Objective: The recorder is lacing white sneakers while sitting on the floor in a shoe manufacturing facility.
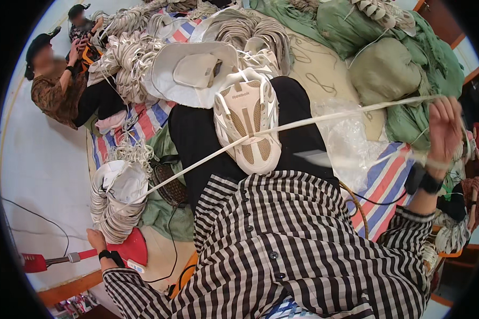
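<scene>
A beige and white shoe upper (248,113) lies on my lap between my thighs, with tan mesh panels. A long off-white shoelace (324,120) is pulled straight across it, passing at the middle of the upper. My left hand (96,240) is closed around one end of the lace, low on the left beside a stack of white shoe uppers (123,219). Out to the right, my right hand (445,125) is raised with its fingers closed on the other end. A blurred loose strand hangs below that hand.
Heaps of shoe uppers (135,64) lie ahead and to the left. A large pale upper (162,74) leans by my knee. Green sacks (388,69) stand at the right, over a striped sheet (391,178). Beyond my left knee sits a co-worker (56,87); another person (81,24) is farther back.
</scene>
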`<action>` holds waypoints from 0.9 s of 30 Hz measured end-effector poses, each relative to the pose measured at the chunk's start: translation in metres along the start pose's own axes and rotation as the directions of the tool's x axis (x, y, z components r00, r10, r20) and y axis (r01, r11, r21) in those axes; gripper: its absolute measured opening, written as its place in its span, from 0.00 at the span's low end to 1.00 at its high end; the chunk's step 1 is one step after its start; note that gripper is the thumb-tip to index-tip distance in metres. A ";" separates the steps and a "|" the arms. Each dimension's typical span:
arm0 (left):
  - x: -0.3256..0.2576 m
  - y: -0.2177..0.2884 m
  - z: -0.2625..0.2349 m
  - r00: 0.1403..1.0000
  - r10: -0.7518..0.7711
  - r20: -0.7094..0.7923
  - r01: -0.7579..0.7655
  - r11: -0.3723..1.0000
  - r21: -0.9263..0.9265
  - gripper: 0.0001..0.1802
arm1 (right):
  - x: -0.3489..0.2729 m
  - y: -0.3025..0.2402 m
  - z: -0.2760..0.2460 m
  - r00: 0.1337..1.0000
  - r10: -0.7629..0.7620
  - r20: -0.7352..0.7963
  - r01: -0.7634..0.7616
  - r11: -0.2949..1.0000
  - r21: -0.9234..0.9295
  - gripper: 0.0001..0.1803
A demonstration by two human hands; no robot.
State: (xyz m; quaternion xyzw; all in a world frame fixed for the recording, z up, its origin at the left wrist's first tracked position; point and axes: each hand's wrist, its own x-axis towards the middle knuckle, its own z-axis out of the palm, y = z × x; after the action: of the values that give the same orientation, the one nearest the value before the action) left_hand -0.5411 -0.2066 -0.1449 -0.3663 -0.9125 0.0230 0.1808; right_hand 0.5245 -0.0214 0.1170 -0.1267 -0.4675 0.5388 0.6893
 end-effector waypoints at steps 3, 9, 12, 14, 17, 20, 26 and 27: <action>0.017 0.026 0.011 0.984 0.023 0.176 0.009 0.984 -0.180 0.10 | -0.001 -0.007 -0.109 0.873 0.067 -0.483 -0.270 0.892 -0.364 0.15; -0.005 0.191 -0.036 0.859 0.499 0.118 -0.456 0.849 -0.269 0.07 | -0.098 0.089 -0.224 0.825 0.353 -0.440 -0.116 -0.658 -0.744 0.15; -0.054 0.298 -0.124 0.826 0.559 -0.076 -0.428 0.533 -0.730 0.10 | -0.093 0.134 -0.168 0.889 0.258 -0.379 -0.147 -0.623 -0.769 0.15; -0.108 0.349 -0.189 0.746 0.662 -0.076 -0.402 0.355 -0.844 0.14 | -0.069 0.158 -0.102 0.928 0.284 -0.241 -0.167 -0.259 -0.951 0.15; -0.170 0.416 -0.254 0.499 0.799 -0.335 -0.674 0.115 -0.730 0.21 | -0.048 0.200 0.003 0.924 0.359 -0.130 -0.199 0.161 -0.967 0.14; -0.199 0.458 -0.277 0.417 0.861 -0.292 -0.750 0.144 -0.646 0.25 | -0.046 0.238 0.074 0.916 0.367 0.165 0.096 0.199 -0.975 0.18; -0.182 0.472 -0.259 0.271 0.885 -0.379 -0.913 0.111 -0.393 0.21 | -0.041 0.274 0.098 0.870 0.436 0.228 0.310 -0.127 -0.942 0.09; -0.180 0.466 -0.256 0.282 0.880 -0.382 -0.906 0.112 -0.409 0.21 | -0.040 0.272 0.092 0.872 0.420 0.251 0.342 -0.158 -0.926 0.06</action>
State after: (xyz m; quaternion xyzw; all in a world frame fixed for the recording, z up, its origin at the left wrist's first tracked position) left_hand -0.0252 -0.0107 -0.0438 -0.8727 -0.4636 -0.1490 0.0340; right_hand 0.2828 0.0192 -0.0391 -0.4799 -0.8581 0.0215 0.1815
